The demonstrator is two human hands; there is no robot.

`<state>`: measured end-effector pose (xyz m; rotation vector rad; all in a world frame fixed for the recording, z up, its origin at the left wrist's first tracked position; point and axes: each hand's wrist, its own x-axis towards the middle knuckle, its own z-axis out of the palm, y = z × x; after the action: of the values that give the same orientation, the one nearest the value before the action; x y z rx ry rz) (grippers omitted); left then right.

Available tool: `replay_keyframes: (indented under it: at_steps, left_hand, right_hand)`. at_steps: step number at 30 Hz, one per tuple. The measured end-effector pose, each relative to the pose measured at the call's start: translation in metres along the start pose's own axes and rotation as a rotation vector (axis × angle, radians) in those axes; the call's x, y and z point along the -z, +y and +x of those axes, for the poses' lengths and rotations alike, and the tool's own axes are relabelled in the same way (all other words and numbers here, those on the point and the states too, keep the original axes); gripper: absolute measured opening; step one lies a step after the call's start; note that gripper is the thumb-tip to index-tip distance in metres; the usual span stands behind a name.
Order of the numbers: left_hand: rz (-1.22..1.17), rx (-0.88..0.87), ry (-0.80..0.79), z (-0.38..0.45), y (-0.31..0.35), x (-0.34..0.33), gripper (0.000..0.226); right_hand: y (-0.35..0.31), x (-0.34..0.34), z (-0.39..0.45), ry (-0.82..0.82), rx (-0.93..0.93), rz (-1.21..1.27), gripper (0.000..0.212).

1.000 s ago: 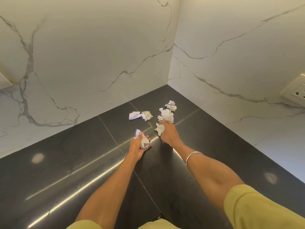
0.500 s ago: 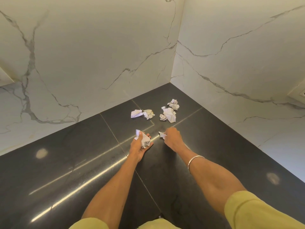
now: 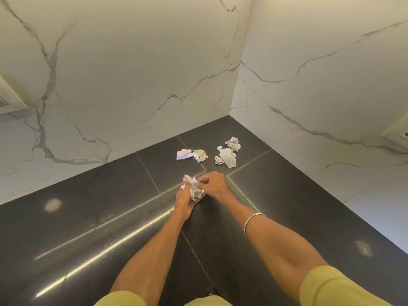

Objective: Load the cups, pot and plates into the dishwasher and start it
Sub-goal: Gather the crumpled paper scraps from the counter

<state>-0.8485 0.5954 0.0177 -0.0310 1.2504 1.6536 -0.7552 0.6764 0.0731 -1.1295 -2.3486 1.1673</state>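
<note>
No cup, pot, plate or dishwasher is in view. My left hand [image 3: 184,198] holds a bunch of crumpled white paper [image 3: 195,188] over the black counter [image 3: 110,217]. My right hand [image 3: 213,184] is pressed against that same bunch from the right, its fingertips pinching a scrap into it. A silver bangle [image 3: 251,223] sits on my right wrist.
Several more crumpled paper scraps lie near the corner: a pair [image 3: 192,154] to the left and a cluster [image 3: 228,153] to the right. White marble walls [image 3: 132,74] close the counter on two sides. A wall socket [image 3: 399,134] is at the right edge.
My right hand picked a scrap from the cluster, drew back and moved left to meet my left hand. The left hand stayed put with its paper.
</note>
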Motion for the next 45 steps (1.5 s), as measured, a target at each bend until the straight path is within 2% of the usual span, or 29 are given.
replay_keyframes:
  at_steps: [3, 4, 8, 11, 16, 20, 24, 28, 31, 35, 37, 45]
  left_hand:
    - [0.037, 0.029, -0.078, 0.005, 0.002, 0.005, 0.084]
    - [0.043, 0.025, -0.095, 0.005, 0.003, 0.006, 0.082]
    - [0.05, 0.025, -0.056, 0.009, 0.002, 0.007, 0.05]
    - [0.027, 0.057, -0.046, 0.015, 0.004, 0.007, 0.048]
    - [-0.024, 0.031, 0.011, 0.02, 0.009, -0.003, 0.024]
    - [-0.022, 0.043, 0.0, 0.031, 0.021, -0.012, 0.031]
    - [-0.005, 0.07, -0.03, 0.039, 0.025, -0.011, 0.039]
    - [0.001, 0.067, -0.062, 0.039, 0.024, -0.009, 0.037]
    - [-0.013, 0.053, -0.07, 0.038, 0.024, -0.009, 0.037]
    - [-0.02, 0.046, -0.071, 0.037, 0.022, -0.007, 0.042]
    - [-0.026, 0.04, -0.08, 0.035, 0.022, -0.007, 0.041]
    - [-0.071, 0.025, -0.059, 0.029, 0.017, -0.007, 0.04]
  right_hand:
    - [0.0, -0.009, -0.001, -0.025, -0.002, -0.027, 0.017]
    - [0.0, -0.009, 0.001, -0.027, -0.01, -0.042, 0.017]
    - [0.002, -0.006, 0.012, -0.153, -0.003, -0.154, 0.017]
    - [0.009, 0.0, 0.018, -0.218, -0.024, -0.176, 0.018]
    - [0.03, 0.003, 0.029, 0.017, -0.105, -0.106, 0.032]
    - [0.039, 0.024, 0.045, 0.155, -0.128, -0.156, 0.053]
    - [0.043, 0.054, 0.058, 0.167, -0.073, -0.418, 0.068]
    - [0.061, 0.063, 0.082, 0.068, -0.078, -0.447, 0.079]
    - [0.068, 0.055, 0.089, 0.017, -0.106, -0.593, 0.069]
    - [0.067, 0.044, 0.085, 0.064, -0.117, -0.81, 0.048]
    - [0.067, 0.043, 0.083, 0.077, -0.138, -0.911, 0.045]
    - [0.064, 0.053, 0.056, 0.089, -0.293, -0.659, 0.039]
